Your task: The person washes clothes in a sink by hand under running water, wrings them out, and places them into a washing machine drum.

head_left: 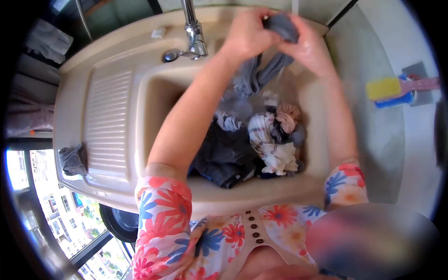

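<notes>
Above the far end of the sink basin (184,187), my left hand (249,35) and my right hand (311,49) are closed on a wet grey piece of clothing (282,27). One part of it is bunched between the fingers, and narrow folds hang down below toward the basin. Under my hands lies a heap of laundry: a black garment (224,154), a white cloth with dark stripes (263,135) and a crumpled beige-pink piece (288,116). The exact kind of the grey garment is hidden by its bunching.
A chrome faucet (193,35) rises at the back rim, left of my hands. The ribbed drainboard (109,116) extends leftward, with a grey cloth (73,159) on its outer edge. A scrub brush (396,89) with yellow and blue bristles lies on the right-hand ledge.
</notes>
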A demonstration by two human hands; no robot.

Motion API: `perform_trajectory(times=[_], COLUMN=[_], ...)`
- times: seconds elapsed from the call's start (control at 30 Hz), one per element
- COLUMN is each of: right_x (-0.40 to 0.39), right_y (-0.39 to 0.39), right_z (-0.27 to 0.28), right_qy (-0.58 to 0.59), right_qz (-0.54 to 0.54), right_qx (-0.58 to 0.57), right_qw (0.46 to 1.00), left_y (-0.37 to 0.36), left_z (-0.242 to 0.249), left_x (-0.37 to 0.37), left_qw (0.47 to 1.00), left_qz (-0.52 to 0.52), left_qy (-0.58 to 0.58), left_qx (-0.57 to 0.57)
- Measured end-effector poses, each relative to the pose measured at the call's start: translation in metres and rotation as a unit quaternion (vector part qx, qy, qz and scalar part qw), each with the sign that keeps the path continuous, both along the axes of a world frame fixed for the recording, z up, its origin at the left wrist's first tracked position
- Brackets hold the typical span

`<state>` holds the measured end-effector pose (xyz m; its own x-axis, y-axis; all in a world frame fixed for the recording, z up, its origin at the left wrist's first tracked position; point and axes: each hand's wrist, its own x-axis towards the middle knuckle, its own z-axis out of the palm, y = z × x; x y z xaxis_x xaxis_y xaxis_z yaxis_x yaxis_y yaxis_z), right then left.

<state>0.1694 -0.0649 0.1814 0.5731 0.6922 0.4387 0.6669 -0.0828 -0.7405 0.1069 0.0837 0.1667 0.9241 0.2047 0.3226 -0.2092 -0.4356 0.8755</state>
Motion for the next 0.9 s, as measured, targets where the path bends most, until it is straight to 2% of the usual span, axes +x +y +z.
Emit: perform_trajectory(times=[0.03, 0.07, 0.1, 0.13, 0.2, 0.23, 0.27, 0.3, 0.33, 0.4, 0.43, 0.47, 0.5, 0.53, 0.57, 0.6, 0.63, 0.67, 0.7, 0.73, 0.8, 0.83, 0.87, 0.9], right_x=[0.012, 0.026, 0.029, 0.034, 0.028, 0.01, -0.001, 0.002, 0.005, 0.019, 0.022, 0.021, 0.014, 0.004, -0.021, -0.05, -0.077, -0.098, -0.124, -0.138, -0.129, -0.098, -0.065, -0.026], right_y=[0.001, 0.002, 0.003, -0.001, -0.012, -0.014, -0.014, -0.019, -0.025, -0.033, -0.031, -0.025, -0.012, 0.003, 0.019, 0.031, 0.041, 0.045, 0.045, 0.041, 0.046, 0.042, 0.036, 0.024], right_z=[-0.037, -0.087, -0.125, -0.171, -0.242, -0.252, -0.261, -0.284, -0.295, -0.293, -0.278, -0.265, -0.244, -0.219, -0.19, -0.162, -0.132, -0.119, -0.105, -0.099, -0.14, -0.169, -0.2, -0.232], right_qy=[0.024, 0.022, 0.022, 0.006, 0.019, 0.045, 0.025, 0.005, -0.016, -0.01, -0.008, 0.008, 0.027, 0.045, -0.001, -0.011, -0.03, -0.071, -0.083, -0.07, -0.04, -0.068, -0.015, 0.089], right_qz=[0.015, -0.038, -0.096, -0.105, -0.179, -0.203, -0.206, -0.158, -0.108, -0.158, -0.185, -0.19, -0.196, -0.201, -0.152, -0.055, 0.06, 0.15, 0.182, 0.215, 0.149, 0.069, -0.055, -0.166], right_qx=[0.001, -0.053, -0.152, -0.188, -0.339, -0.393, -0.49, -0.503, -0.516, -0.537, -0.545, -0.506, -0.465, -0.425, -0.32, -0.194, -0.12, -0.053, -0.011, -0.061, 0.024, -0.088, -0.12, -0.211], right_qw=[1.0, 0.998, 0.983, 0.976, 0.923, 0.896, 0.847, 0.849, 0.85, 0.829, 0.818, 0.842, 0.863, 0.882, 0.935, 0.979, 0.99, 0.985, 0.98, 0.972, 0.988, 0.991, 0.991, 0.959], left_y=[0.0, 0.0, -0.001, -0.001, -0.003, -0.009, -0.018, -0.024, -0.026, -0.027, -0.021, -0.012, -0.006, -0.005, -0.006, -0.006, -0.002, -0.004, -0.006, -0.009, -0.014, -0.013, -0.011, -0.011], left_z=[-0.013, -0.031, -0.066, -0.11, -0.192, -0.219, -0.229, -0.234, -0.232, -0.225, -0.231, -0.242, -0.248, -0.23, -0.196, -0.178, -0.222, -0.234, -0.242, -0.252, -0.26, -0.261, -0.245, -0.214], left_x=[-0.004, -0.008, -0.01, -0.013, -0.029, -0.042, -0.058, -0.07, -0.073, -0.073, -0.071, -0.068, -0.066, -0.066, -0.067, -0.067, -0.062, -0.062, -0.064, -0.068, -0.084, -0.088, -0.082, -0.07], left_qw=[0.997, 0.988, 0.979, 0.968, 0.954, 0.941, 0.909, 0.871, 0.863, 0.844, 0.918, 0.947, 0.932, 0.867, 0.775, 0.66, 0.611, 0.63, 0.649, 0.665, 0.692, 0.704, 0.724, 0.732], left_qz=[0.026, 0.053, 0.055, 0.059, 0.012, 0.005, -0.024, -0.054, -0.074, -0.111, -0.073, -0.035, 0.002, 0.054, 0.102, 0.15, 0.001, -0.007, -0.015, -0.023, -0.03, -0.033, 0.047, 0.127], left_qy=[0.03, 0.06, 0.087, 0.114, 0.196, 0.248, 0.278, 0.307, 0.336, 0.384, 0.357, 0.314, 0.256, 0.287, 0.313, 0.331, 0.204, 0.162, 0.119, 0.075, -0.011, -0.058, 0.034, 0.125], left_qx=[0.065, 0.13, 0.174, 0.217, 0.228, 0.232, 0.308, 0.381, 0.371, 0.358, 0.157, -0.051, -0.257, -0.404, -0.539, -0.658, -0.765, -0.759, -0.752, -0.743, -0.721, -0.707, -0.687, -0.658])
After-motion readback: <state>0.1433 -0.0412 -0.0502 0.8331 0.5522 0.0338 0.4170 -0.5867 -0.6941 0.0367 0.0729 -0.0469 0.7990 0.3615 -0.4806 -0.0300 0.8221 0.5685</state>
